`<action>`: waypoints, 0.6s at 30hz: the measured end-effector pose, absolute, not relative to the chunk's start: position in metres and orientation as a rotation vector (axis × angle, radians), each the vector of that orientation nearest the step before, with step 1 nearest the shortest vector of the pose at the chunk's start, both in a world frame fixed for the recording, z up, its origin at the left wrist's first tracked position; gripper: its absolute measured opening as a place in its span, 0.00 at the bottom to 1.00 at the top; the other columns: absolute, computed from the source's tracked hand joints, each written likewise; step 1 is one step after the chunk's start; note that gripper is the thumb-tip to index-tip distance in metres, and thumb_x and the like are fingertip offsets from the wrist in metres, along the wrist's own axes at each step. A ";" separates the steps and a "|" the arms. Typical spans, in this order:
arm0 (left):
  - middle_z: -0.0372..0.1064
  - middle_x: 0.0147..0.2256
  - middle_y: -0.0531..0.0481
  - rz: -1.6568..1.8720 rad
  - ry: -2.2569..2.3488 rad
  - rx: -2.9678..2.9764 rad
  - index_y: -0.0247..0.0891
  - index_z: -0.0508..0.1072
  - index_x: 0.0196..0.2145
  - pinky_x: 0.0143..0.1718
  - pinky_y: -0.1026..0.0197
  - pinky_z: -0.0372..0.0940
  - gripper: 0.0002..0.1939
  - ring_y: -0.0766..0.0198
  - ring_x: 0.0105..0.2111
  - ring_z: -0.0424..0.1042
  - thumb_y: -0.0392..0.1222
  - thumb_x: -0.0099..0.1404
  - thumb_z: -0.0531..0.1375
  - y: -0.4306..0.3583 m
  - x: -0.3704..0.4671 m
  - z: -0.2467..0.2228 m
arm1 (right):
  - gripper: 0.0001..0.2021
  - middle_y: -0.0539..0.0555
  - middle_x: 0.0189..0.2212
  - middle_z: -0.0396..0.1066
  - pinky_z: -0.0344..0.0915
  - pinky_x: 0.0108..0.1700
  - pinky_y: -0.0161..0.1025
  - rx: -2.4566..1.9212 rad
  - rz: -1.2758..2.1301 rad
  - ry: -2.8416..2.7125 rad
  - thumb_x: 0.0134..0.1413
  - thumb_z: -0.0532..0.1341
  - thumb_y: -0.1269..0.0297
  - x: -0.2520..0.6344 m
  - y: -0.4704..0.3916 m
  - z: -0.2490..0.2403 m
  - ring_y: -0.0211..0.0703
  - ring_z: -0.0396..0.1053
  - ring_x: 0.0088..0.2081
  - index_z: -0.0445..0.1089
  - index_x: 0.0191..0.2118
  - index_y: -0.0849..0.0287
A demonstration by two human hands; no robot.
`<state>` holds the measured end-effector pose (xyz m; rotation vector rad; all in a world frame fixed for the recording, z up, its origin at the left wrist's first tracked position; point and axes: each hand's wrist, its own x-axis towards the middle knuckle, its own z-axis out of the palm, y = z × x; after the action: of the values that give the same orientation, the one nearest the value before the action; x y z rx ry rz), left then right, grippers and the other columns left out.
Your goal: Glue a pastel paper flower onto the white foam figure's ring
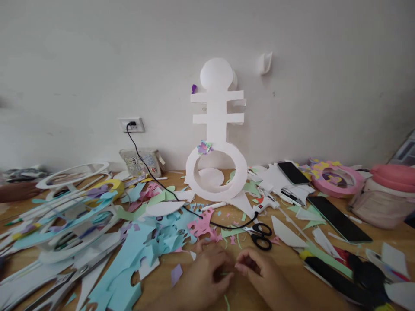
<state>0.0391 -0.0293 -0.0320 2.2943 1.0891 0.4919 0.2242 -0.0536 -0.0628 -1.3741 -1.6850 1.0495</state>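
Note:
Low in the middle of the head view, my left hand (205, 272) is curled with thumb and fingers drawn together. A sliver of green shows by its thumb, but whether it is held or lies beneath is unclear. Close beside it, the fingers of my right hand (259, 270) are bent into a pinch, and whatever they hold is too small to name. Just beyond the hands lie black-handled scissors (261, 236) and pink paper scraps (203, 225). A white cut-out stand (216, 116) with a round top and ring base leans upright by the wall, a paper flower (205, 147) on its ring.
Cut blue paper (129, 259), large scissors (74, 274) and white frames (78, 250) crowd the left. A hot glue gun (264, 207) is plugged into the wall socket (131, 125). Phones (339, 219), a pink tape roll (337, 178) and a jar (379, 196) stand right. Another person's hand (21, 191) is far left.

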 end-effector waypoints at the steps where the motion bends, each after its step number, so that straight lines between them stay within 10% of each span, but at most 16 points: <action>1: 0.74 0.32 0.55 0.495 1.084 2.277 0.42 0.73 0.32 0.52 0.54 0.55 0.06 0.63 0.37 0.71 0.33 0.58 0.59 -0.029 0.040 -0.033 | 0.06 0.51 0.29 0.69 0.61 0.37 0.37 -1.361 1.082 -1.629 0.50 0.56 0.62 0.223 -0.054 -0.065 0.44 0.66 0.33 0.67 0.33 0.56; 18: 0.75 0.29 0.52 0.619 1.177 2.109 0.41 0.72 0.29 0.52 0.54 0.59 0.05 0.60 0.35 0.72 0.34 0.58 0.57 -0.030 0.045 -0.044 | 0.06 0.50 0.26 0.71 0.63 0.32 0.33 -1.304 0.870 -1.615 0.51 0.57 0.63 0.215 -0.055 -0.071 0.41 0.68 0.29 0.71 0.30 0.55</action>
<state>0.0446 -0.0304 -0.0436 2.1089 1.1769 0.6190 0.2153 -0.0555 -0.0713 -1.3036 -1.6152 0.8703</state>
